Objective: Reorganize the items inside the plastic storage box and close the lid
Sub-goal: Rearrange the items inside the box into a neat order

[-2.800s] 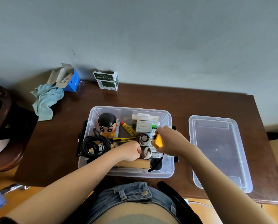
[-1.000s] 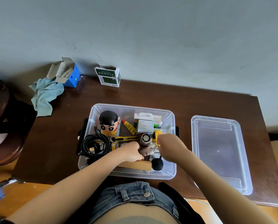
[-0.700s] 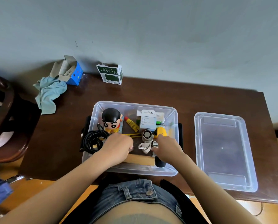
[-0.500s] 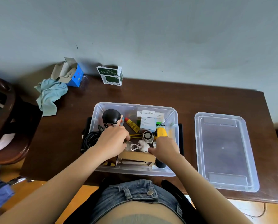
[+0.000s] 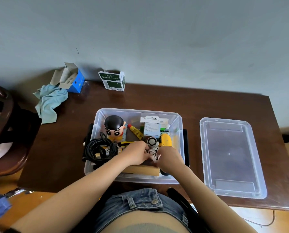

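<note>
The clear plastic storage box (image 5: pixel 96 118) sits open on the dark table. Its clear lid (image 5: pixel 229 157) lies flat to the right of it. Inside I see a cartoon figure (image 5: pixel 114 127), a coiled black cable (image 5: pixel 99 149), a yellow tube (image 5: pixel 135 131), a white carton (image 5: pixel 151 127), a small round fan (image 5: pixel 151 141) and a yellow tool (image 5: pixel 165 140). A tan box (image 5: pixel 142 169) lies along the near wall. My left hand (image 5: pixel 137 154) and my right hand (image 5: pixel 169 158) meet over the box's middle, and both pinch a small white cord (image 5: pixel 153 153).
At the table's back left stand an open blue carton (image 5: pixel 71 78) and a green-and-white box (image 5: pixel 112 80), with a pale blue cloth (image 5: pixel 50 102) in front. A dark wooden chair (image 5: pixel 4 128) stands to the left. The wall runs behind the table.
My left hand has moved right, off the black cable, to meet my right hand at the small white cord. The cartoon figure and cable are uncovered again.
</note>
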The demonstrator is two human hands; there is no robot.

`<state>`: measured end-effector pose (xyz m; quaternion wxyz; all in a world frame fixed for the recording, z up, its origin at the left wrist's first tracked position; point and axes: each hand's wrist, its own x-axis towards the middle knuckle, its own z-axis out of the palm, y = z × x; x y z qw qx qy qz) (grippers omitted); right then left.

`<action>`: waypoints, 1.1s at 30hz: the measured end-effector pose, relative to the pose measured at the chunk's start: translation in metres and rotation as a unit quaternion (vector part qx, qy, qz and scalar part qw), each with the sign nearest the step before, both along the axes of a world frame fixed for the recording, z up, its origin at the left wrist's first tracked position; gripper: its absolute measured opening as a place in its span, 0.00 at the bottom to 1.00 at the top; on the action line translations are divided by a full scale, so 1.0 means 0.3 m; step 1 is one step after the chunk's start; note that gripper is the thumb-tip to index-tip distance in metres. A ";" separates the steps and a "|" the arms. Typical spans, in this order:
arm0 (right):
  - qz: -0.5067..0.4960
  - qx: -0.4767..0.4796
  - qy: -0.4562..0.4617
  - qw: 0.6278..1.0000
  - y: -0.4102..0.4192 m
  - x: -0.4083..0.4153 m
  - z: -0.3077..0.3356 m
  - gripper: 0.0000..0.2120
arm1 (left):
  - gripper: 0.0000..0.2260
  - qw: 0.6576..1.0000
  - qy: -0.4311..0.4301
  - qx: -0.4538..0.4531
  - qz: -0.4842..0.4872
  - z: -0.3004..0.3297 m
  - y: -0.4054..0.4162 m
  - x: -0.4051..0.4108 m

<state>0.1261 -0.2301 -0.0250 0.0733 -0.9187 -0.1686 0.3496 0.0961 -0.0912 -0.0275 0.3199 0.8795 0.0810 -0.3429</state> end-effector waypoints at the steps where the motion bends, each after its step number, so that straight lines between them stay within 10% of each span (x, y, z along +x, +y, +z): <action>1: -0.004 0.004 0.001 1.000 0.000 -0.004 0.000 0.13 | 0.11 1.000 -0.010 0.001 0.017 -0.005 -0.008 0.000; 13: -0.011 -0.012 -0.016 1.000 0.005 -0.051 -0.015 0.22 | 0.11 0.996 0.000 -0.056 0.064 -0.040 -0.017 -0.014; 33: 0.029 -0.039 0.036 0.998 -0.010 0.007 0.074 0.06 | 0.07 0.995 -0.010 -0.059 0.074 -0.056 -0.009 -0.025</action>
